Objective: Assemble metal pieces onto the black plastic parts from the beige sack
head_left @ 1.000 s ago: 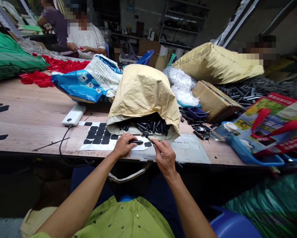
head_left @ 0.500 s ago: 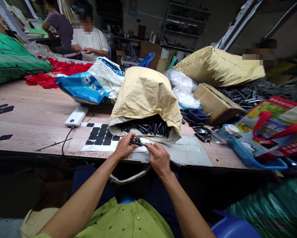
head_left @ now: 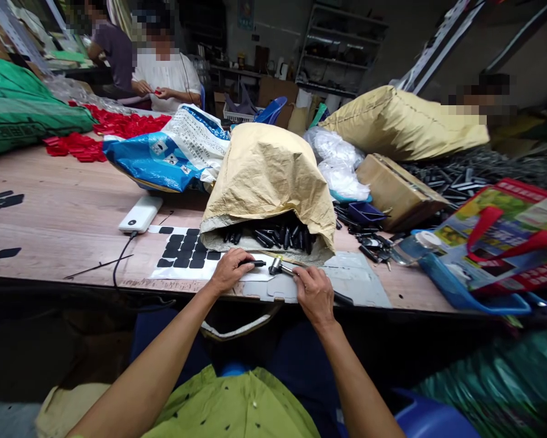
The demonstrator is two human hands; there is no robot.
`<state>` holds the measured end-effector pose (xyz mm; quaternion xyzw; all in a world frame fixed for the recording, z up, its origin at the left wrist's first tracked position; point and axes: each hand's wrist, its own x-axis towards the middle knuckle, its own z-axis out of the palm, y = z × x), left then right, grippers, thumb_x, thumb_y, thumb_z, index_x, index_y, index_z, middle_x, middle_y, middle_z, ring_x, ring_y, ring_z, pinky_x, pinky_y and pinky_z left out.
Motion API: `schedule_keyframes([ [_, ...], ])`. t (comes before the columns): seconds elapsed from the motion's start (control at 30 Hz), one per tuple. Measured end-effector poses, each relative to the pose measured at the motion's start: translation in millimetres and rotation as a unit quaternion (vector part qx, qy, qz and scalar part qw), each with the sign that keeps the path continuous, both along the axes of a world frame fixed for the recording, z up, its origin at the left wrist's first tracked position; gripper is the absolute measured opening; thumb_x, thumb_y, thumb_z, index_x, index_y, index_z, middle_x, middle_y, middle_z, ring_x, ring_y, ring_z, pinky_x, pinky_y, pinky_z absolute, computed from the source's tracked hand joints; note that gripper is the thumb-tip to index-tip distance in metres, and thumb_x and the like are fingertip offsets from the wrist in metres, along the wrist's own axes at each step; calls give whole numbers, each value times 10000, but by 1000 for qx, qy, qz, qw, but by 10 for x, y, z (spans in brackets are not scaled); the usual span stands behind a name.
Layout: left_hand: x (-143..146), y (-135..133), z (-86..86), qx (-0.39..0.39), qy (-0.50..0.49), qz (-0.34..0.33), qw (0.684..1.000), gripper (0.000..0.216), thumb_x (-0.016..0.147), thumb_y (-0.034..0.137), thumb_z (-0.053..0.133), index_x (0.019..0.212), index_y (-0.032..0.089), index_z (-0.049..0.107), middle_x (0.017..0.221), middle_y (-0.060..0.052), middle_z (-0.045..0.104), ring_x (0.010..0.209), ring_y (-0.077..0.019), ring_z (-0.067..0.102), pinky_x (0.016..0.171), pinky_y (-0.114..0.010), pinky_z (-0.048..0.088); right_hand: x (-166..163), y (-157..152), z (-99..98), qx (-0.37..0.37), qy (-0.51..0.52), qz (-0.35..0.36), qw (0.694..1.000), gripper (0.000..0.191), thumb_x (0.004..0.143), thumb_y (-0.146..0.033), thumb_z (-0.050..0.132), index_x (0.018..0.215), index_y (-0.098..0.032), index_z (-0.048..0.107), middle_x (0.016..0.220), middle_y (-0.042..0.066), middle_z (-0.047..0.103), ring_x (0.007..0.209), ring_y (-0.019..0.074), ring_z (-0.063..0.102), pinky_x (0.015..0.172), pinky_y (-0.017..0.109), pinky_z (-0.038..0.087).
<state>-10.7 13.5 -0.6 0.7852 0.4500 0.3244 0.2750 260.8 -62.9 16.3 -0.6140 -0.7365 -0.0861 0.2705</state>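
My left hand is closed on a small black stick-shaped part, pinning it down on the grey plate at the table's near edge. My right hand grips a small metal hammer, whose head sits just right of the part's tip. Directly behind both hands lies a tan paper sack on its side, its mouth spilling several black parts. A white sheet of black adhesive pads lies to the left of my left hand.
A white power bank with a black cable sits left of the pad sheet. Behind are a blue-white bag, red pieces, a cardboard box and a colourful tote bag. Other people sit at the far side.
The hammer head met the black part half a second ago; my right hand has since drawn it back to the right. My left hand has kept holding the part in place.
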Motion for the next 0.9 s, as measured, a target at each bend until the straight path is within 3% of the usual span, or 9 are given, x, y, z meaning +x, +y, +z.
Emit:
schedule_keyframes([
  [0.13,0,-24,35,9,1,-7,1000,187,925,320,599,1000,224,739,975,-45,712,987,-226,581,916,-381,433,-140,40,111,-1,21,2,1000,202,920,-223,626,1102,-248,711,1030,68,651,971,247,516,832,362,376],
  [0.2,-1,-36,51,11,5,-14,1000,188,928,324,596,1003,226,738,978,-47,712,992,-228,579,926,-385,434,-268,93,200,-13,20,35,999,327,907,-288,671,1232,-250,667,1092,74,647,1008,256,510,857,374,371],
  [0.3,-6,-51,70,16,8,-27,999,192,934,326,590,1016,229,735,992,-48,712,995,-230,578,935,-389,434,-435,198,276,-43,-10,96,994,422,872,-412,738,1260,-272,649,1106,70,638,1047,265,497,872,381,356],
  [0.6,-8,-71,117,34,-17,-52,998,207,951,335,563,996,216,727,966,-50,705,965,-232,577,899,-376,427,-532,368,237,-62,-49,168,983,255,913,-462,703,1085,-276,680,1038,43,635,1013,238,485,882,381,305],
  [0.9,0,-57,49,47,65,-66,995,244,985,378,507,1042,227,690,980,-53,658,978,-235,544,892,-390,400,-632,360,192,-67,-63,178,980,194,958,-406,639,1006,-218,647,1000,50,632,983,235,467,884,379,297],
])
